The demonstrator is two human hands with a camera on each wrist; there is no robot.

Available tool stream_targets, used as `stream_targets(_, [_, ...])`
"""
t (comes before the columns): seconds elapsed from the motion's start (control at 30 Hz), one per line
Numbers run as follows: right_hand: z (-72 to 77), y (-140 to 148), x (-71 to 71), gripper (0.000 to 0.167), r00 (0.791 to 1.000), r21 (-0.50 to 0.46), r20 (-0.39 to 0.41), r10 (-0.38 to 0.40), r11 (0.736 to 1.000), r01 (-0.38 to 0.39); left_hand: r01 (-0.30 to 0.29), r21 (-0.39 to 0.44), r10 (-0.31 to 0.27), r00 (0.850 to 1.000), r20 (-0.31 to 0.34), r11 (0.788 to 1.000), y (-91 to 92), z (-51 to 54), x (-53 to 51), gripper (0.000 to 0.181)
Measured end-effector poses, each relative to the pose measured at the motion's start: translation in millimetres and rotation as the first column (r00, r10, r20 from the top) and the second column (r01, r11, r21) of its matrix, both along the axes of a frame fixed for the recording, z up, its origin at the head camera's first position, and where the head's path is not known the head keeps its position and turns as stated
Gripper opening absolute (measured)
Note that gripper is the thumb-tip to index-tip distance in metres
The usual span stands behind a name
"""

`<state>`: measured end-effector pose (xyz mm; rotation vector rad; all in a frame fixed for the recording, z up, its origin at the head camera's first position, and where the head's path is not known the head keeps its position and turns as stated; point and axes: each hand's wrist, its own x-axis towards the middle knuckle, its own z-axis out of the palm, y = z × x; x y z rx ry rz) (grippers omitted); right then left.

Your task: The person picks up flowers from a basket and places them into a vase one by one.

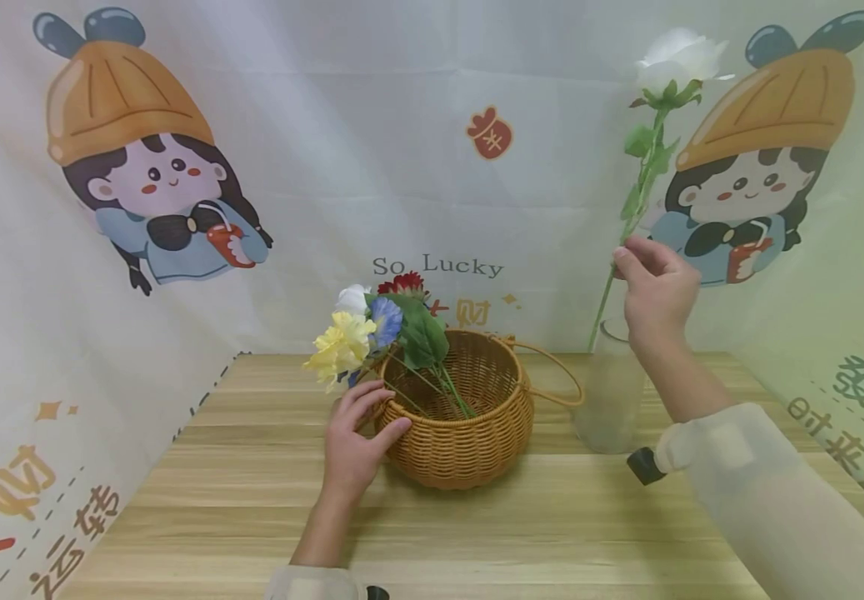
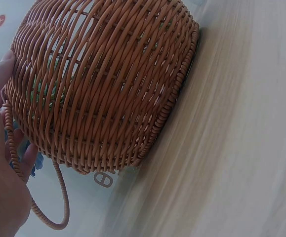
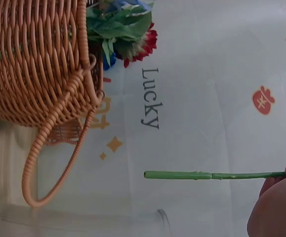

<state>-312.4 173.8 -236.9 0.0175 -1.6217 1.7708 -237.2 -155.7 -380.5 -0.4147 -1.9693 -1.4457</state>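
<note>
A brown wicker basket [image 1: 457, 450] stands on the table, with yellow [image 1: 340, 343], blue [image 1: 385, 322], white and red [image 1: 404, 285] flowers leaning out over its back left rim. My left hand [image 1: 357, 446] grips the basket's left rim, the thumb along the front edge. To the right, my right hand [image 1: 660, 287] pinches the green stem [image 3: 192, 175] of a white rose [image 1: 679, 62], held upright with a slight tilt. Below that hand is a clear vase [image 1: 611, 408]; the stem's cut end hangs beside its mouth, outside the glass.
One loop handle [image 1: 559, 367] of the basket sticks out right, close to the vase. Another handle [image 2: 61, 197] droops on the left-hand side. A printed cloth [image 1: 432, 192] hangs behind and at both sides of the wooden table [image 1: 252, 517].
</note>
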Motion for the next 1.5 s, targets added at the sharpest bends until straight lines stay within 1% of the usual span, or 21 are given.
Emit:
stream_targets(0.1, [2.6,6.0,-1.0,0.024,0.998,0.046,0.012,-0.056,0.997,0.055,0.000,-0.001,0.000,1.000,0.002,1.000,0.0,0.2,0.3,0.035])
stream_targets(0.2, [4.6,11.4,-2.2,0.026,0.994,0.090,0.019,-0.104,0.991,0.102,0.001,-0.002,-0.001,1.000,0.003,1.000,-0.1,0.4,0.6,0.035])
stream_targets(0.3, [6.5,16.2,-4.1,0.023,0.991,0.097,0.004,-0.135,0.986,0.134,-0.001,-0.003,0.001,1.000,0.002,1.000,-0.3,0.4,0.6,0.035])
stream_targets(0.43, [9.3,21.5,-7.2,0.019,0.985,0.081,-0.024,-0.173,0.981,0.175,-0.003,-0.004,0.003,1.000,-0.002,1.000,-0.2,0.1,-0.1,0.035])
stream_targets(0.53, [10.0,23.6,-8.6,0.016,0.980,0.075,-0.026,-0.198,0.977,0.200,-0.004,-0.006,0.004,1.000,-0.005,1.000,-0.2,-0.3,-0.5,0.035])
stream_targets(0.77, [9.3,26.8,-12.1,0.015,0.974,0.063,-0.006,-0.227,0.972,0.227,-0.005,-0.007,0.005,1.000,-0.010,1.000,0.2,-1.2,-0.6,0.035])
stream_targets(0.9, [13.8,28.3,-12.8,0.017,0.970,0.071,-0.018,-0.244,0.967,0.245,-0.004,-0.001,0.004,1.000,-0.003,1.000,0.5,-0.9,-0.3,0.035])
stream_targets(1.03, [19.5,29.2,-12.4,0.018,0.970,0.072,-0.011,-0.245,0.967,0.245,-0.006,0.000,0.006,1.000,0.002,1.000,0.4,-0.6,-0.6,0.035])
stream_targets(1.13, [20.7,29.7,-12.4,0.018,0.970,0.078,0.002,-0.244,0.967,0.243,-0.006,-0.001,0.006,1.000,-0.001,1.000,0.3,-0.4,-0.7,0.035])
stream_targets(1.27, [15.2,30.0,-13.1,0.022,0.968,0.105,0.034,-0.247,0.964,0.242,-0.006,-0.003,0.006,1.000,-0.002,1.000,0.4,-0.7,-0.5,0.035])
stream_targets(1.37, [7.2,30.5,-13.3,0.023,0.966,0.129,0.072,-0.248,0.963,0.238,-0.008,-0.004,0.008,1.000,0.001,1.000,0.3,-1.1,-0.5,0.035])
stream_targets(1.5, [-5.4,30.0,-13.2,0.023,0.963,0.157,0.098,-0.249,0.960,0.232,-0.010,0.001,0.010,1.000,0.003,1.000,0.1,-1.6,-0.7,0.036])
